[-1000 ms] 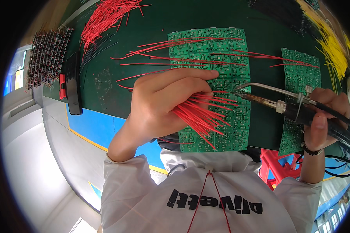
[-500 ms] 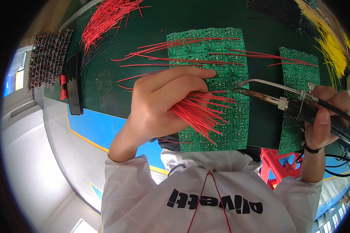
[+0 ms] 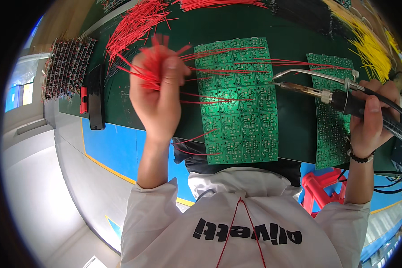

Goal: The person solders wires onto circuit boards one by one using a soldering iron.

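My left hand is raised left of the green circuit board panel, its fingers closed round a bundle of red wires that fan out, slightly blurred. My right hand grips a soldering iron with a bent metal tube fixed along it. The iron's tip points left, over the panel's right edge; whether it touches cannot be made out. Several red wires lie across the panel, mostly sticking out past its left side. Others bridge from its upper right to a second green panel.
Loose red wires heap at the back left, yellow wires at the back right. A black phone lies near the table's left edge, beside a stack of populated boards. A red stool stands below the table edge.
My left hand has lifted off the panel and swung left and away, turning the wire bundle upward. Red wires it covered now show on the panel. The iron stays near the panel's right side.
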`<state>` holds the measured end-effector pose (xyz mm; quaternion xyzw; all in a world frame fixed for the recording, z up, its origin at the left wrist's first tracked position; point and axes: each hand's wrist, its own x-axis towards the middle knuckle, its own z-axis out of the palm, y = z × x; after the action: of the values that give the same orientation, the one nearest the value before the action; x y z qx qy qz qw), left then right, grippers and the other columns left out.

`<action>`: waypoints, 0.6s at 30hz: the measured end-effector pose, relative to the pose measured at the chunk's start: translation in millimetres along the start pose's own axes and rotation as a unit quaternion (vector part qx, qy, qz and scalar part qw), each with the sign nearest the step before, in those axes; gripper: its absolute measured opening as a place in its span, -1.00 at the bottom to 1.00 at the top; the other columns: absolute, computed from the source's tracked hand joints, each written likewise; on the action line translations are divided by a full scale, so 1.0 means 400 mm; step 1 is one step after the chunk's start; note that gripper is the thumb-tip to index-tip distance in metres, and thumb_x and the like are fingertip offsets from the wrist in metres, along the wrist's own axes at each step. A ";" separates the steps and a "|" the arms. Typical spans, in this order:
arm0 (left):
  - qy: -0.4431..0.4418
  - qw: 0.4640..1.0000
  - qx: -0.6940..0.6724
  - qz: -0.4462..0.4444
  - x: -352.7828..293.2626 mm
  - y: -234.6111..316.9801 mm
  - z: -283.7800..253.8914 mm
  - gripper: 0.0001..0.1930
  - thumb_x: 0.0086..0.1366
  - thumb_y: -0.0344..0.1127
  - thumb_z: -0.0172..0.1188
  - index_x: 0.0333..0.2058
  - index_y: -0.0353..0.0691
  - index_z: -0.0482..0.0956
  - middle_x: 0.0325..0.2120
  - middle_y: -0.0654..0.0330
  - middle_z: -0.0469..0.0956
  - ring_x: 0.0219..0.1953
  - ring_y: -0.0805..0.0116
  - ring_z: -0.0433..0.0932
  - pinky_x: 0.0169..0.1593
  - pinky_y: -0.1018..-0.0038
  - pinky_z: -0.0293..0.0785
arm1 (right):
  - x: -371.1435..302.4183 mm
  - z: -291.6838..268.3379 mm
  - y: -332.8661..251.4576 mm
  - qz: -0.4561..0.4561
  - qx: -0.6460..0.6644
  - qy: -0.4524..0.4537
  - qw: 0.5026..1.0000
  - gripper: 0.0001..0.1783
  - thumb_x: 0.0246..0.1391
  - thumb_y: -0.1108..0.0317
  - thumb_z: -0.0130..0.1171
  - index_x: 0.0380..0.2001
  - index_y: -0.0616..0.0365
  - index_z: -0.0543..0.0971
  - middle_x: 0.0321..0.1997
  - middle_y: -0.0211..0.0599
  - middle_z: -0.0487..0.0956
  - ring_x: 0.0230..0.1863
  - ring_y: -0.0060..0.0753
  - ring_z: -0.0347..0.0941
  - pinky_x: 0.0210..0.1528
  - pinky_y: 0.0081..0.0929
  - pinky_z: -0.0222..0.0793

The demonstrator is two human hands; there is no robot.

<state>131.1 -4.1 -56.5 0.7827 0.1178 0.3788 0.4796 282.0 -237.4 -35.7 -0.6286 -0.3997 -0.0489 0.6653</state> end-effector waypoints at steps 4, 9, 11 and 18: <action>0.140 0.965 -0.221 -0.007 0.033 0.018 -0.040 -0.94 0.19 -0.43 -0.07 -0.41 -0.28 0.32 -0.77 0.38 0.17 -0.78 0.64 0.04 -0.72 0.65 -0.06 | 0.003 -0.032 0.006 0.012 -0.099 0.019 0.995 -0.87 -0.10 0.41 -0.07 -0.60 0.24 0.28 -0.54 -0.26 0.37 -0.69 -0.70 0.15 -0.69 -0.79 0.01; -0.024 0.997 -0.036 0.056 0.028 0.100 -0.066 -0.96 0.03 -0.53 0.09 -0.53 -0.27 0.43 -0.67 0.32 0.33 -0.66 0.56 0.28 -0.63 0.68 0.18 | 0.014 -0.034 -0.015 0.012 -0.108 0.036 0.993 -0.86 -0.12 0.46 -0.02 -0.65 0.21 0.29 -0.60 -0.36 0.33 -0.68 -0.72 0.14 -0.69 -0.80 -0.01; -0.133 0.985 0.008 0.106 0.022 0.112 -0.035 -0.84 -0.19 -0.59 0.19 -0.54 -0.27 0.48 -0.52 0.19 0.47 -0.51 0.44 0.44 -0.49 0.65 0.34 | 0.010 -0.039 -0.013 -0.001 -0.086 0.028 0.996 -0.86 -0.16 0.49 0.04 -0.68 0.23 0.33 -0.63 -0.41 0.33 -0.68 -0.73 0.14 -0.68 -0.78 0.00; -0.273 0.939 0.108 0.180 0.017 0.062 0.050 -0.85 -0.20 -0.57 0.22 -0.54 -0.34 0.49 -0.45 0.09 0.52 -0.48 0.41 0.51 -0.43 0.60 0.46 | -0.023 -0.032 -0.004 0.075 0.018 0.018 0.997 -0.81 -0.19 0.52 0.08 -0.65 0.17 0.25 -0.64 -0.40 0.32 -0.64 -0.74 0.11 -0.61 -0.77 0.01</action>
<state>145.4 -26.3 -37.6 0.9111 -0.1200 0.2155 0.3301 280.7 -253.0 -38.4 -0.6441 -0.3401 -0.0027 0.6852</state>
